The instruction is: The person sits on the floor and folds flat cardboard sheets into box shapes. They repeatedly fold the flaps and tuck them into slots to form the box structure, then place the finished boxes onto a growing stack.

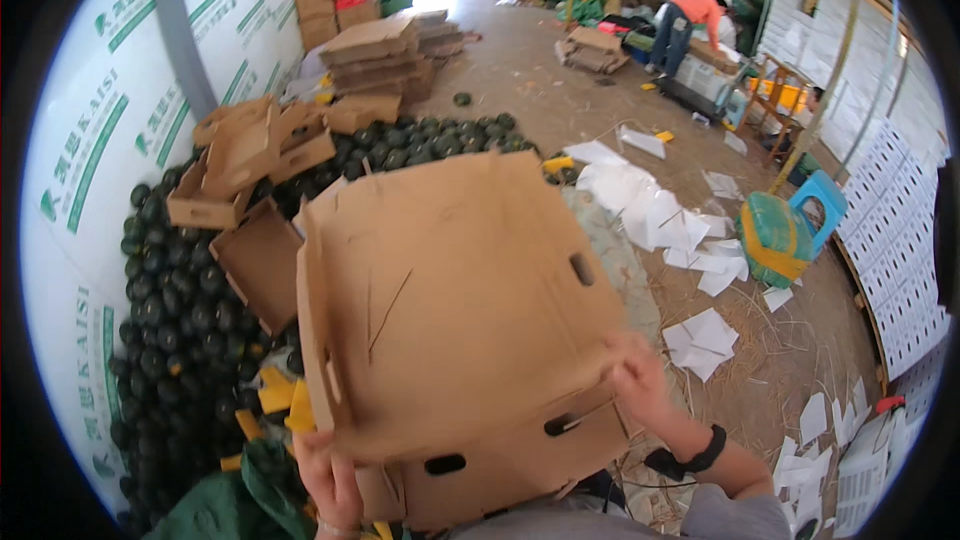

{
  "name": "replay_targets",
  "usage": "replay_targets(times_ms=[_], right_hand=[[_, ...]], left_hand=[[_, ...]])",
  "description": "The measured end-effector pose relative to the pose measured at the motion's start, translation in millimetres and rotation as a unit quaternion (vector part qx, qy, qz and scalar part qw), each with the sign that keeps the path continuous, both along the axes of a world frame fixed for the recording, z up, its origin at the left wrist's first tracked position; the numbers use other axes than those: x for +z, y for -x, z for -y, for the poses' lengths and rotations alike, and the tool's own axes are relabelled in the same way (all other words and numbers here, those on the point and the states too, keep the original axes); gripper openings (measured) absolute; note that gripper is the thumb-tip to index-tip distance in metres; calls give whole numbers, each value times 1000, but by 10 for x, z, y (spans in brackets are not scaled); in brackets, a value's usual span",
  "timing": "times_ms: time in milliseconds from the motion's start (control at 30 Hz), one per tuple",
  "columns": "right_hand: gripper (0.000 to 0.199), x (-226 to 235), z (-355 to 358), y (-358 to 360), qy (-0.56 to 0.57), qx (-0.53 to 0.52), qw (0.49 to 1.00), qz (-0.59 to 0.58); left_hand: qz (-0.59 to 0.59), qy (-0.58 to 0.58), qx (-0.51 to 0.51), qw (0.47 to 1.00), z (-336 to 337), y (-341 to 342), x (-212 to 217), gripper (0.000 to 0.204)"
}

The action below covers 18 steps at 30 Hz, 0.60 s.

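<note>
A shallow brown cardboard tray (pixel 460 270) is tilted up in front of me, its broad flat panel facing me with thin dry stalks on it. Its lower left corner is in my left hand (pixel 330 485), fingers closed on the edge. At the lower right corner, my right hand (pixel 640 380) pinches the edge; it is slightly blurred. Right below lies another cardboard box (pixel 490 475) with oval hand holes, close against my body. How far the two are in contact I cannot tell.
Dark green round fruits (pixel 170 340) are heaped at the left, with several cardboard trays (pixel 245 150) on them. White paper sheets (pixel 650 205) litter the floor at the right, near a blue stool (pixel 820 205). A person (pixel 690 25) bends over boxes at the back right.
</note>
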State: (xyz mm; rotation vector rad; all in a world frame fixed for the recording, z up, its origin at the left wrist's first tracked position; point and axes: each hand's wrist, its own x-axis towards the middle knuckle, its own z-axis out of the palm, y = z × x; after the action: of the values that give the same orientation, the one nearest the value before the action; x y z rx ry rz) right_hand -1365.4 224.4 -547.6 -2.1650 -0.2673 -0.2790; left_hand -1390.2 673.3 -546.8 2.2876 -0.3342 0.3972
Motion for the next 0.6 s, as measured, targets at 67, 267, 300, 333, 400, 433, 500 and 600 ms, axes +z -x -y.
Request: replay_targets(times_ms=[67, 267, 300, 333, 400, 433, 500, 600], right_hand=[[42, 92, -133, -100, -34, -87, 993, -78], [32, 740, -636, -281, 367, 111, 901, 202], [32, 682, -682, -375, 381, 183, 899, 117], [31, 499, -701, -470, 387, 246, 888, 25], [28, 345, -781, -648, 407, 338, 841, -116], [25, 360, -796, -735, 428, 366, 810, -164], [21, 461, -874, -748, 412, 412, 801, -135], [19, 883, -423, -896, 312, 373, 871, -67]], left_hand=[[-168, 245, 138, 945, 61, -188, 2, 32], [129, -326, -86, 933, 658, -444, 774, 34], [91, -338, -128, 928, 684, -498, 646, 33], [53, -351, -179, 918, 723, -555, 527, 33], [-88, -355, -298, 882, 662, -807, 452, 16], [-144, -384, -333, 849, 698, -897, 507, 14], [-188, -387, -358, 829, 606, -884, 663, 20], [-146, -95, -337, 925, 636, -769, 1304, 33]])
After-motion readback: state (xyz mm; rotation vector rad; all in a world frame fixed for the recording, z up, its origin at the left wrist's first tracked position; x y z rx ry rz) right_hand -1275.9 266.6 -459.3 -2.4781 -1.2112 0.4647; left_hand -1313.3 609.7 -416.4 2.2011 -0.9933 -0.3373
